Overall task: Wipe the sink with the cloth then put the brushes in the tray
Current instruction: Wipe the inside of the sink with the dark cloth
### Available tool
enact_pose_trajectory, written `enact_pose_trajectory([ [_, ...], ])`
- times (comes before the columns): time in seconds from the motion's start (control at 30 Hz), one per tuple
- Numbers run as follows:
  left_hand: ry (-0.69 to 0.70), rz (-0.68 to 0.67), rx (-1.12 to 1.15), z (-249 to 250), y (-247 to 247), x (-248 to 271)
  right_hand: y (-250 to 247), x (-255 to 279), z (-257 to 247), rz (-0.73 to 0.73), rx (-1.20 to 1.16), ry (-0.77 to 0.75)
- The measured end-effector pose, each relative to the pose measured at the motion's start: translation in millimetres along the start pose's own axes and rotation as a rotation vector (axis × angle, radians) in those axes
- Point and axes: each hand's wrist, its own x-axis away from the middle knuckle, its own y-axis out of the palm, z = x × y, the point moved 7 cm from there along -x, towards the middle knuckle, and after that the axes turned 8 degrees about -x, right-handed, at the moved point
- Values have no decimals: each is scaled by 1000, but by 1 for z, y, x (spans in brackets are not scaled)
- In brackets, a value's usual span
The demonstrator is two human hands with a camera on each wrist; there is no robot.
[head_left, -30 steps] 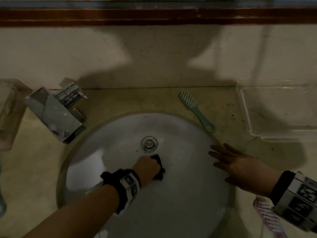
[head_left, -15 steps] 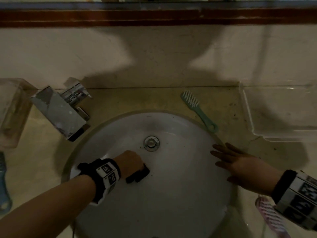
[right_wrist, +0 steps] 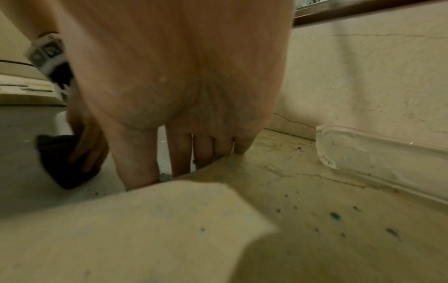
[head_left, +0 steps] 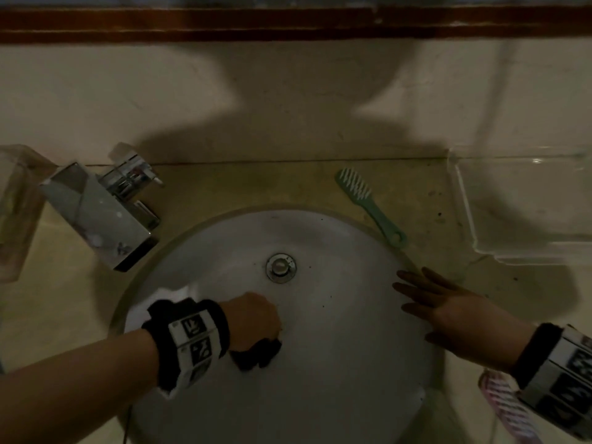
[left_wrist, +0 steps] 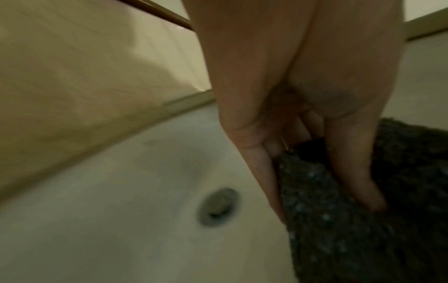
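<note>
My left hand [head_left: 256, 325] grips a dark cloth [head_left: 256, 355] and presses it on the white sink [head_left: 336, 363] bowl, just below and left of the drain [head_left: 281, 267]. The left wrist view shows the cloth [left_wrist: 339, 220] bunched under my fingers [left_wrist: 351, 172]. My right hand [head_left: 432, 299] lies flat with straight fingers on the sink's right rim. A green brush [head_left: 368, 206] lies on the counter beyond the rim. A pink brush [head_left: 503, 402] lies by my right wrist, partly hidden. The clear tray [head_left: 519, 216] stands at the back right, seen too as the tray [right_wrist: 378, 153] in the right wrist view.
A chrome faucet [head_left: 105, 213] juts over the sink's left side. A clear container [head_left: 16, 206] stands at the far left edge. The beige counter [head_left: 464, 283] has dark specks and a crack near the tray. The wall [head_left: 288, 107] runs along the back.
My left hand has swept the cloth from beside the drain to the left, then back toward the middle and nearer the front of the bowl. The right hand has stayed on the rim.
</note>
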Motion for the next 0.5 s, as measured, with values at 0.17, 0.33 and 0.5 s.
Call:
enact_pose_trajectory([
  [0.17, -3, -18, 65, 20, 25, -16, 0, -1, 2, 111, -17, -19],
  [0.33, -151, 244, 156, -15, -5, -32, 1, -1, 1, 125, -18, -33],
  [0.5, -272, 433, 325, -27, -61, -29, 2, -2, 1, 170, 29, -80],
])
